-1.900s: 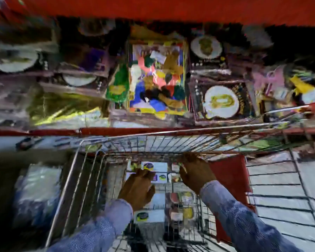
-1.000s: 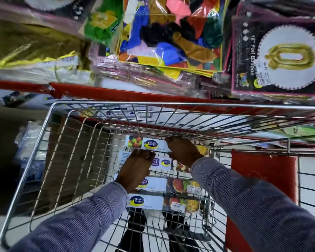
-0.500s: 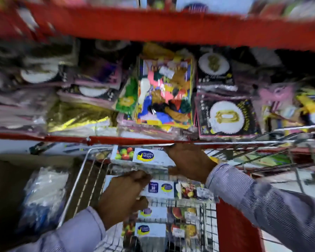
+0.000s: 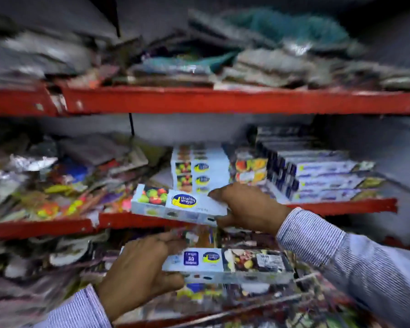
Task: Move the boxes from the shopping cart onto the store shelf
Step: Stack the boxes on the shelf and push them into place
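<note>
I hold two long white boxes with fruit pictures and a blue-yellow logo in front of the shelving. My right hand [image 4: 249,207] grips the right end of the upper box [image 4: 175,205], level with the red edge of the middle shelf [image 4: 341,205]. My left hand [image 4: 140,273] grips the left end of the lower box [image 4: 227,265], a little below it. A stack of the same boxes [image 4: 199,171] stands on the middle shelf just behind the upper box. The shopping cart is out of view.
Blue-and-white long boxes [image 4: 317,176] are stacked at the right of the middle shelf. Loose party packets [image 4: 57,181] crowd its left half. The top shelf [image 4: 223,100] holds flat packets. More packets lie below my hands. The view is blurred.
Both hands lifted a box each out of the cart and rose to the middle shelf. The view swung up from the cart to the shelving.
</note>
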A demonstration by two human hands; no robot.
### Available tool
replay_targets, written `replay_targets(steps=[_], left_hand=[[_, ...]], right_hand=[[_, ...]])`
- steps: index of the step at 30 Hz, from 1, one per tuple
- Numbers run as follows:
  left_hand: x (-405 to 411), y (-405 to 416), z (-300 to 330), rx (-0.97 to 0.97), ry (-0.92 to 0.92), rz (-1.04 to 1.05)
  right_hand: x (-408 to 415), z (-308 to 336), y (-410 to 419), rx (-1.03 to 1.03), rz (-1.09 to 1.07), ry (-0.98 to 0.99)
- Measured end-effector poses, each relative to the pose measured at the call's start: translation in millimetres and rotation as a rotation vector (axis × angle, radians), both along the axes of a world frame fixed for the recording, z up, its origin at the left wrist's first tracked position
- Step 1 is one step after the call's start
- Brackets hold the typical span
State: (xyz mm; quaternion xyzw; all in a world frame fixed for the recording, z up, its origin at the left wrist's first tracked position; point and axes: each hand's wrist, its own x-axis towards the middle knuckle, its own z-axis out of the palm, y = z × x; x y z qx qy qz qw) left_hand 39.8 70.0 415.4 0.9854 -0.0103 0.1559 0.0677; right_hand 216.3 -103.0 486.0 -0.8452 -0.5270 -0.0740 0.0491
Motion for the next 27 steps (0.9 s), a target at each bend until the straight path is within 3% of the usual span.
replay_targets(steps=[8,16,27], left_hand=[[56.6,6.7,49.9,-0.045,-0.070,-0.002],[97.1,17.5,40.0,-0.070,-0.044,0.066],[106.8,29.6,31.5,-0.095,0.007,0.107]], right_hand=[[65.1,34.1,21.2,-0.017,-0.070,-0.059],[137.1,-5.4,58.3,-0.110,-0.127,0.035],[165.5,-27.5,65.5,-0.077,-0.156,0.043]])
